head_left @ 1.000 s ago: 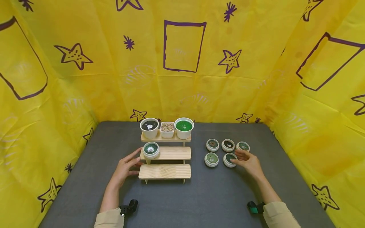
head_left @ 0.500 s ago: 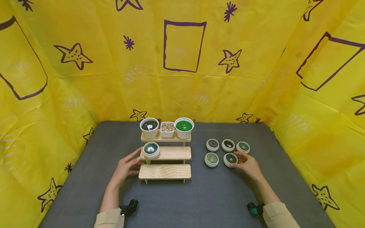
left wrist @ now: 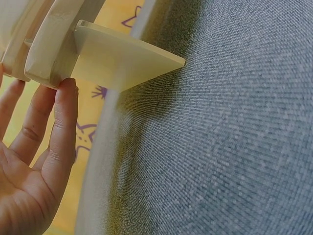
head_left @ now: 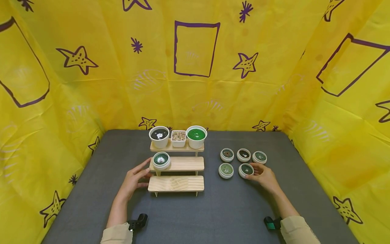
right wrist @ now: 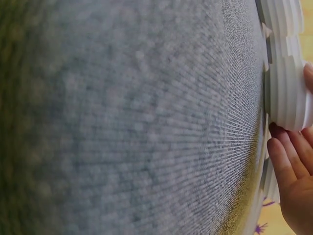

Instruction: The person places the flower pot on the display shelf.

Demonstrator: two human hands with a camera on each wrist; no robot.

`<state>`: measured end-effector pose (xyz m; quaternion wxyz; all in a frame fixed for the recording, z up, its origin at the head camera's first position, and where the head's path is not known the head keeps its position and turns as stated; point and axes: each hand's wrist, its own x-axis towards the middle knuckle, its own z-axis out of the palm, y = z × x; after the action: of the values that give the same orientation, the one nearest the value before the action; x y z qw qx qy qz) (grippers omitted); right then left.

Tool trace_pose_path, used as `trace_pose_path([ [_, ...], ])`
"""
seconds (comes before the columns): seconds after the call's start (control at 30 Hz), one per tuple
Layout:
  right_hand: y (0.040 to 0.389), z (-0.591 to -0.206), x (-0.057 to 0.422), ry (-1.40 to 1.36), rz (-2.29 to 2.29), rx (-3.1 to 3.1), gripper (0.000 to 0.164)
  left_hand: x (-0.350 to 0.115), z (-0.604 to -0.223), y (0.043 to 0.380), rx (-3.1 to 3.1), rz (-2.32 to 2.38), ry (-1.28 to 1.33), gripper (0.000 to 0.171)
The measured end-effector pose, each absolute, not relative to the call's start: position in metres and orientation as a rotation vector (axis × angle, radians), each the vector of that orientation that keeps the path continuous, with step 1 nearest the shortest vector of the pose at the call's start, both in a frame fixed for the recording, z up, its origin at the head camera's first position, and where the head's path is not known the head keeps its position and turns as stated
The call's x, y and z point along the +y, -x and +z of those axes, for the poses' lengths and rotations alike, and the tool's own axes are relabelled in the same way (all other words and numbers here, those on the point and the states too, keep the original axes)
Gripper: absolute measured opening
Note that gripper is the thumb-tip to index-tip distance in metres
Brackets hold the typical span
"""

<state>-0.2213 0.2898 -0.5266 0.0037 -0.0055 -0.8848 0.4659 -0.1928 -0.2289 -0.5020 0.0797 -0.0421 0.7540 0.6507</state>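
My right hand grips a small white ribbed pot with dark green contents, thumb at its near side and fingers round the far right. In the right wrist view, the ribbed side of that pot shows between thumb and fingers, close to the table. My left hand touches the left ends of a three-step wooden stand. The left wrist view shows straight left fingertips against the rounded end of a step. On the middle step's left end sits a similar pot with teal contents.
Several similar pots surround the gripped one, including a light green one and a brown-centred one. The top step bears a dark-filled cup, a square grain-filled dish and a bright green-filled cup. Yellow patterned cloth borders the grey table.
My right fingers have slipped from over the pot's rim to its side and taken hold of it. The pot stays in place; my left hand has not moved.
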Motion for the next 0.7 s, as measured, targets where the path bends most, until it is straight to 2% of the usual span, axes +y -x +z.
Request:
trace_pose_path([
  [0.7, 0.2221, -0.5200, 0.2870, 0.056, 1.376, -2.762, 0.059, -0.2297, -0.5031, 0.1933, 2.259, 1.942, 0.131, 0.054],
])
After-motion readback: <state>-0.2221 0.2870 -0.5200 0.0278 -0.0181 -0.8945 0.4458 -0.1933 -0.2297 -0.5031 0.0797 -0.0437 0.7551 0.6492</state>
